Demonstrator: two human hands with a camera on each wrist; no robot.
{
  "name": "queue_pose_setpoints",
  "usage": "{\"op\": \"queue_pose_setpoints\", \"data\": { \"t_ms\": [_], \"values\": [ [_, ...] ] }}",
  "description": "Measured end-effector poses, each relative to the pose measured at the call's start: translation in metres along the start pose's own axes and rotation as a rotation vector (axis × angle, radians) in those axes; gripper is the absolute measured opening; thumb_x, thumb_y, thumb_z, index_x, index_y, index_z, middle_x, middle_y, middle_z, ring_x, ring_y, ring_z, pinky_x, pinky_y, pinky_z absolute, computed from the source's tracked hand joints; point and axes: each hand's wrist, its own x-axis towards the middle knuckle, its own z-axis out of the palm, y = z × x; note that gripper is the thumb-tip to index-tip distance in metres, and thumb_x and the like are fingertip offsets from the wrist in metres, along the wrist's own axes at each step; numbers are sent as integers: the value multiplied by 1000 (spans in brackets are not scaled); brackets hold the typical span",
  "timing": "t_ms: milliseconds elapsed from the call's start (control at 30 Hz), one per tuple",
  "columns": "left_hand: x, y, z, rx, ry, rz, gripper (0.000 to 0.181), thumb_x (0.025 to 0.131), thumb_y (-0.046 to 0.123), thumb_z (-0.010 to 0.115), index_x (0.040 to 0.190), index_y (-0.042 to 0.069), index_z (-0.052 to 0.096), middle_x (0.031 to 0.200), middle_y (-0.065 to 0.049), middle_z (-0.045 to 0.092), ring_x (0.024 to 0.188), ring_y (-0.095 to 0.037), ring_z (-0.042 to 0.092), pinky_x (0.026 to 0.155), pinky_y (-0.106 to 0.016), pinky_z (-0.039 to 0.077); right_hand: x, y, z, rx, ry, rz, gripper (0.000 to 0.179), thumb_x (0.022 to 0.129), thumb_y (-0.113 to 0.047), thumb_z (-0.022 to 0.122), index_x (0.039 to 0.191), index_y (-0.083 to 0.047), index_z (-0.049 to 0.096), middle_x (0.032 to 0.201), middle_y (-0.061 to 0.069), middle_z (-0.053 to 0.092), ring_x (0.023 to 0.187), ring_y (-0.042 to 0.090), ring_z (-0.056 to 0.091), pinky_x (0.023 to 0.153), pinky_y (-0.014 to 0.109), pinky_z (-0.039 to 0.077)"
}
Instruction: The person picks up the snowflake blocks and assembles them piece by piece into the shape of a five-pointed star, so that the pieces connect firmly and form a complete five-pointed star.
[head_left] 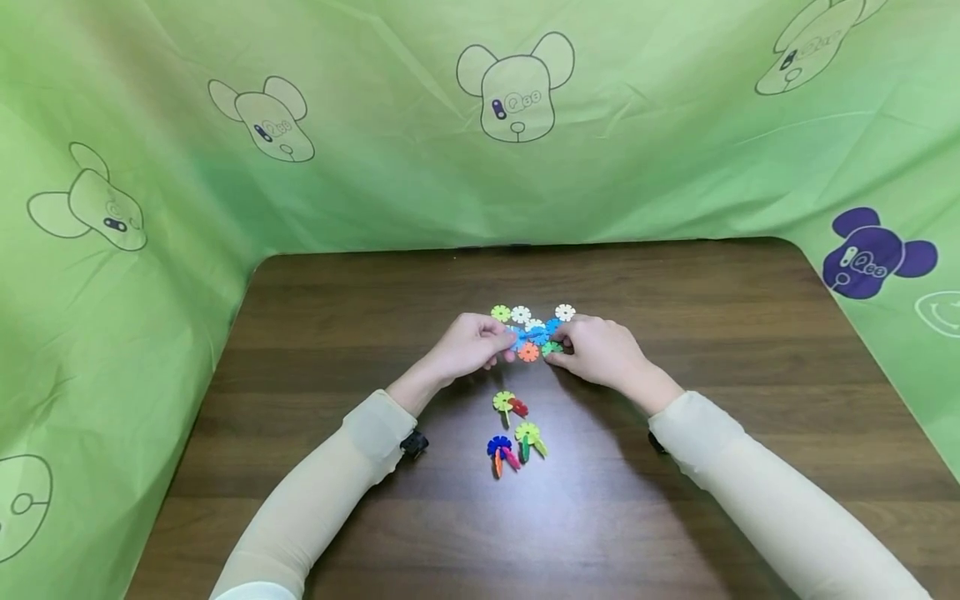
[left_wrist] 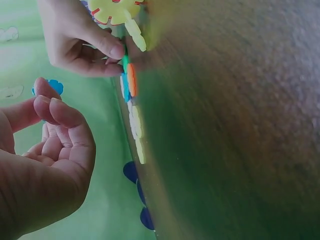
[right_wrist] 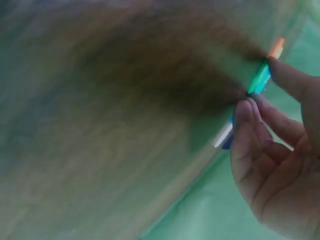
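Near the far side of the table, my left hand pinches a blue notched disc between thumb and fingers, raised off the tabletop in the left wrist view. Opposite it, the fingertips of my right hand pinch the edge of a green disc. That green disc belongs to a flat cluster of flower-shaped interlocking discs: an orange one, a yellow-green one, several white and blue ones, and a white disc at the far right. Fingers hide part of the cluster.
Closer to me on the brown wooden table lie small joined groups: a yellow-green disc with a red one, another yellow-green disc with green, and a dark blue disc with orange and pink. A green printed curtain surrounds the table.
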Motion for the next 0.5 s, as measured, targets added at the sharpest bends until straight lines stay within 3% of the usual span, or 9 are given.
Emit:
{"op": "queue_pose_setpoints", "data": {
  "t_ms": [133,267,500],
  "values": [
    [0,1,0,-13,2,0,20,103,17,66,97,0,73,85,-16,74,61,-14,55,59,-29,46,-1,-2,-3,20,-36,16,32,92,-32,81,111,-7,73,97,4,69,88,23,67,76,51,55],
    [0,0,2,-22,11,-11,18,103,18,66,96,3,73,83,-14,74,61,-15,56,59,-29,48,-4,-1,-3,106,-44,-5,25,93,-23,80,108,-8,67,90,1,67,81,20,65,75,47,54],
    [2,-1,5,-46,27,-22,18,102,17,67,94,2,73,81,-14,73,61,-14,56,59,-26,49,-14,3,1,220,77,-91,14,92,-15,80,102,-9,73,84,-3,70,79,14,67,75,40,57]
  ]
}}
